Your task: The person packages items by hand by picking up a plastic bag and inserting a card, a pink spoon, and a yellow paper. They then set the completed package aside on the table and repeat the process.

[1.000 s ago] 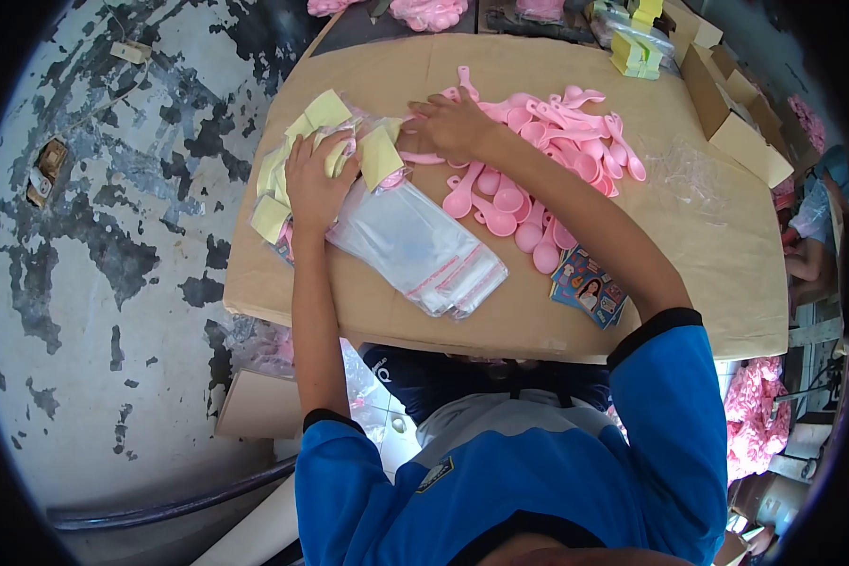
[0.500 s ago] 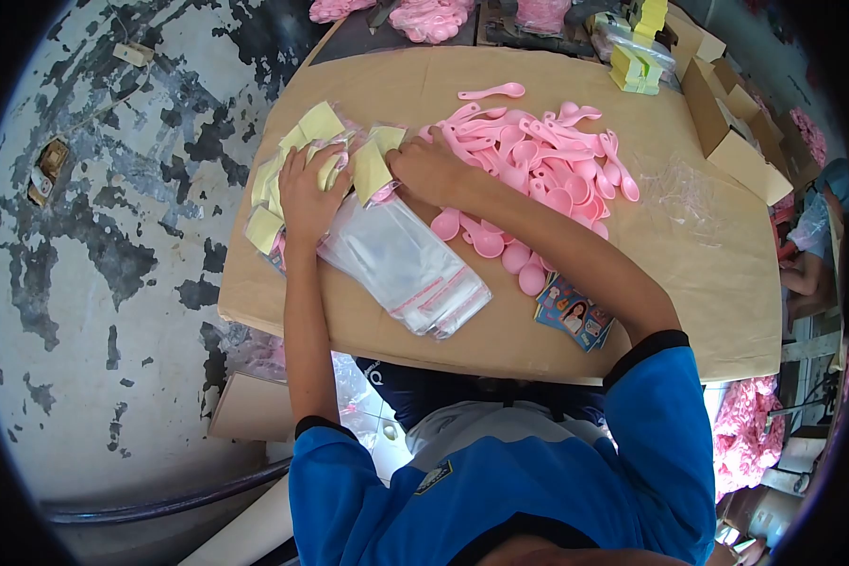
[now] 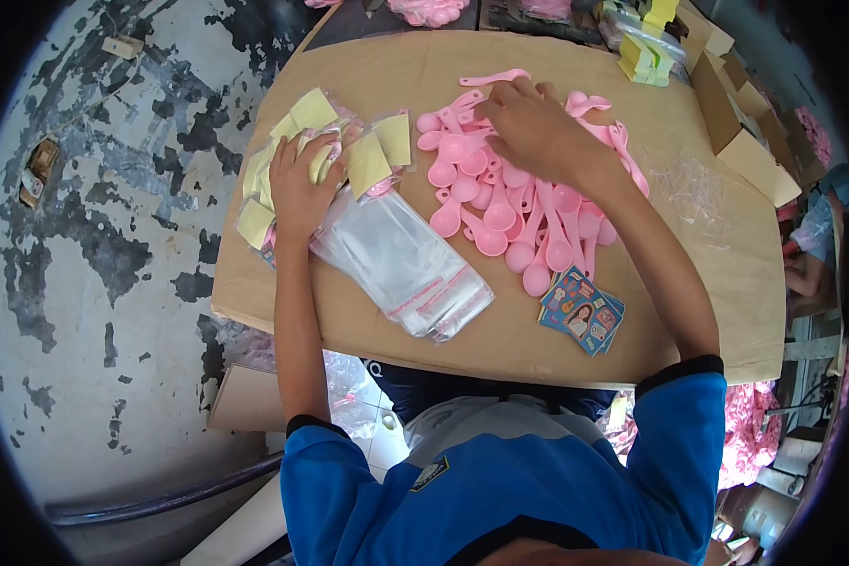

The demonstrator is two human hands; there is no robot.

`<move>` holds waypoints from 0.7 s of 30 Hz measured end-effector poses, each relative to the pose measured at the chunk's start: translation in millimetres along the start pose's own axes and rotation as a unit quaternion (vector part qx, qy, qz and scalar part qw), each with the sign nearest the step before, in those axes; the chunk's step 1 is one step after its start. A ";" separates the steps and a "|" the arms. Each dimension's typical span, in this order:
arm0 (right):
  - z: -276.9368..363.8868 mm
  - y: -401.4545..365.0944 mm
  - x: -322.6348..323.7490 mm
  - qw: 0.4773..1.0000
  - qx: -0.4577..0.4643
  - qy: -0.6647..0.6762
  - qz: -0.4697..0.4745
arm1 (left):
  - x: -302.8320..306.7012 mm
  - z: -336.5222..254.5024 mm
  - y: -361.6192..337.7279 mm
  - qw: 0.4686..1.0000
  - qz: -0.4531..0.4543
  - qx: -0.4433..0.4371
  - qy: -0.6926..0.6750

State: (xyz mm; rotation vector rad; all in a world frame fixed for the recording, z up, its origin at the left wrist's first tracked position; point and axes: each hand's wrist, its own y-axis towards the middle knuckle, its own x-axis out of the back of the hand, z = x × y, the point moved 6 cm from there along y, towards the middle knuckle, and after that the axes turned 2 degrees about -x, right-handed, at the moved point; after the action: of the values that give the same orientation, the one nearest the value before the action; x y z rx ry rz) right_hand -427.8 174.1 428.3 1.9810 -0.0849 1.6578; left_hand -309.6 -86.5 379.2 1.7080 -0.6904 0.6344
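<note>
On the left of the table my left hand [image 3: 300, 193] curls over a pile of clear packets with yellow cards [image 3: 255, 222], its fingers and thumb around one packet [image 3: 323, 156]. Beside it lie two more yellow-carded packets [image 3: 368, 165]. A stack of clear plastic bags [image 3: 396, 259] with pink-edged flaps lies just below them. My right hand [image 3: 542, 132] is above the heap of pink plastic measuring spoons [image 3: 495, 208], fingers apart and bent downward. The fingertips partly hide the spoons beneath, and I see nothing held there.
A small stack of printed blue cards [image 3: 585, 311] lies near the front edge. Crumpled clear film [image 3: 698, 193] is on the right. Beyond it stand an open cardboard box [image 3: 745, 132] and yellow card stacks [image 3: 644, 61]. A peeling wall [image 3: 113, 245] borders the left.
My right hand has left the yellow-carded packets and moved right, over the spoon heap. My left hand stays on the packets. More of the blue cards now shows.
</note>
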 end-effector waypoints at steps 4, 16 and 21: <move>63.0 -12.9 -10.7 0.962 0.008 0.219 0.165 | 9.9 -11.1 -5.3 0.999 -0.035 -0.002 0.027; 77.5 -24.4 -41.8 0.883 -0.043 0.437 0.163 | 65.4 -115.6 -77.6 0.971 0.086 0.057 -0.215; 82.1 -25.0 -38.4 0.874 -0.031 0.434 0.218 | 54.1 -146.5 -118.7 0.974 0.082 0.013 -0.211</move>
State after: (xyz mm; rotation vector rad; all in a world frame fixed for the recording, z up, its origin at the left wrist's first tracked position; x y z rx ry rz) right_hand -354.1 147.6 376.4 1.0415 -0.2527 2.6475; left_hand -195.2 72.7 372.9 1.8426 -1.1347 0.3938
